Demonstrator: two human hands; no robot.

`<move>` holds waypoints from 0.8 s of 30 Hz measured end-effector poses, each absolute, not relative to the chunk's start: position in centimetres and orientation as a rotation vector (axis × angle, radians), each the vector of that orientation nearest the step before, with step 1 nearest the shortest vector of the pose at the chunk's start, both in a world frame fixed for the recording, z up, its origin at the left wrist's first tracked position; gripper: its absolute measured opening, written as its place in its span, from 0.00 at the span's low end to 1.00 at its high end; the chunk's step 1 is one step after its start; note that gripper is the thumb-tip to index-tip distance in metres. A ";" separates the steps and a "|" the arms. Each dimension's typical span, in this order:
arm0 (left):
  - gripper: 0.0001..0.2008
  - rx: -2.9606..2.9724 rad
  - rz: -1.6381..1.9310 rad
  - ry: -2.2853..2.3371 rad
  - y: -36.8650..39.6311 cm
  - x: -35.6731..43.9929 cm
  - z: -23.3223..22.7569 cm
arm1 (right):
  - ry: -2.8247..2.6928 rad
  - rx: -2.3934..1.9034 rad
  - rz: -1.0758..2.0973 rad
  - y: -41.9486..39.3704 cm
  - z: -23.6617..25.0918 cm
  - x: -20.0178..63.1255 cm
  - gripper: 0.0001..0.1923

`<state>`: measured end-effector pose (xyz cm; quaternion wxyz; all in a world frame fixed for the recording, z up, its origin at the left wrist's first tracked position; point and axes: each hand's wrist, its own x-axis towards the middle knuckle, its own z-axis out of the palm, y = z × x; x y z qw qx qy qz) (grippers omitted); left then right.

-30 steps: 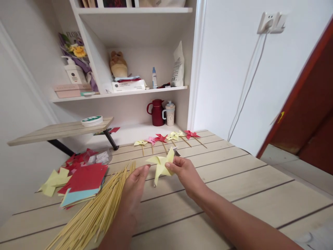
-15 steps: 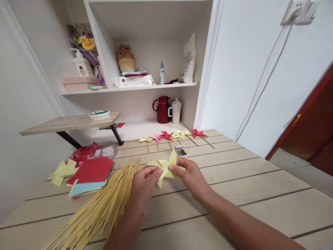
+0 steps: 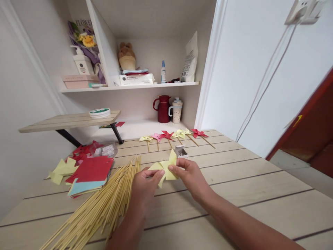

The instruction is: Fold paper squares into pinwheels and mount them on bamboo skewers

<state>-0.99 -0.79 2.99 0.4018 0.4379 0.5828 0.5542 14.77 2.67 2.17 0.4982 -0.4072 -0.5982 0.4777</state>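
While both hands meet just above the table (image 3: 234, 180), they share one yellow paper pinwheel (image 3: 165, 167). Left hand (image 3: 144, 185) comes up from below, thumb & fingertips narrowed onto the pinwheel's left-centre fold. Right hand (image 3: 191, 177) comes in from the right, thumb & forefinger pinched on the centre/right blade; other fingers curled. Pinwheel sits between the 2 hands, blades spread, one tip pointing up, one down; whether it touches the wood, can't tell.

Just left of the left hand: big fan of bamboo skewers (image 3: 104, 205) lying on the table, tips near the pinwheel. Further left: stack of paper squares (image 3: 90, 172), red on top, blue under, w/ yellow cut pieces (image 3: 62, 168) beside it. Just behind the right hand: small open box (image 3: 180, 151). Near the table's far edge: row of finished pinwheels (image 3: 173, 135) on sticks, yellow, pink & red. On the shelf behind: red jug (image 3: 163, 109) & mug (image 3: 177, 111), side by side.
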 end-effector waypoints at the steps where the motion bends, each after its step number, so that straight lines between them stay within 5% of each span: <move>1: 0.16 1.110 1.394 1.451 -0.8 -1.0 2.9 | -1.451 -0.992 1.137 2.7 2.2 14.8 0.14; 24: 0.15 1.009 1.403 1.368 -1.8 -0.6 3.8 | -1.484 -1.047 1.042 2.3 3.2 14.9 0.11</move>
